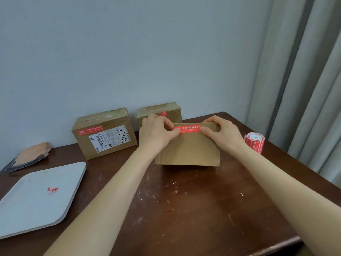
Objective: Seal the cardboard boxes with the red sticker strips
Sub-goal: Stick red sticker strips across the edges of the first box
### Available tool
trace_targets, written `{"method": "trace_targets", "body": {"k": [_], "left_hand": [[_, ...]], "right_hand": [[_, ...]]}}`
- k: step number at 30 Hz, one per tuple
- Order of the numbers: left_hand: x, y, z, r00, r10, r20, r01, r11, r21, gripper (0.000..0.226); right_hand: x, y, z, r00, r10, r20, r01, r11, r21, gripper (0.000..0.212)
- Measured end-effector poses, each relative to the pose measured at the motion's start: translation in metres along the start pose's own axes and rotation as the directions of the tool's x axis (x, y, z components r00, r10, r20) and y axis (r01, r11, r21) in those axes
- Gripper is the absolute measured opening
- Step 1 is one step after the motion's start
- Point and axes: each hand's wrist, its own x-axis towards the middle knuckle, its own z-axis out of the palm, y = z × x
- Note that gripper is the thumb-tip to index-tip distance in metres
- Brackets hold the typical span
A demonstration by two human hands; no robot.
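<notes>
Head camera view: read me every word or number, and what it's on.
"4432", handwritten, on the shipping label of the left box.
"SF029…", barcode number there; rest too small.
"请确认封签完好再签收" on the red sticker strip; smaller lines blurred.
Sticker roll and left box's strip: unreadable.

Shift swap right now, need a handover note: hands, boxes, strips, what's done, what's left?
Hands: left hand and right hand each pinch one end of the red strip against the upper edge of the near box.
Supplies: sticker roll stands on the table, right of that box.
Done: labelled box and back box each show a red sticker.
Left: press this strip flat and release. Seams out of view cannot be judged.
</notes>
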Motion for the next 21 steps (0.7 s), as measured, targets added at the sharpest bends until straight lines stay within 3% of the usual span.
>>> {"method": "trace_targets", "body": {"k": [5, 15, 21], "left_hand": [[-0.010, 0.000, 0.007, 0.988, 0.062, -0.142, -0.057, 0.998, 0.040, 0.019], [-0.015, 0.008, 0.007, 0.987, -0.034, -0.157, 0.005, 0.984, -0.179, 0.017], [-0.013, 0.005, 0.009, 0.989, -0.015, -0.146, -0.011, 0.985, -0.171, 0.010]], "right_hand": [[0.000, 0.001, 0.000, 1.000, -0.002, -0.003, 0.002, 1.000, -0.004, 0.018], [0.000, 0.002, 0.001, 1.000, -0.010, -0.002, 0.010, 1.000, -0.001, 0.018], [0.000, 0.002, 0.001, 1.000, -0.014, -0.003, 0.014, 1.000, -0.003, 0.018]]}}
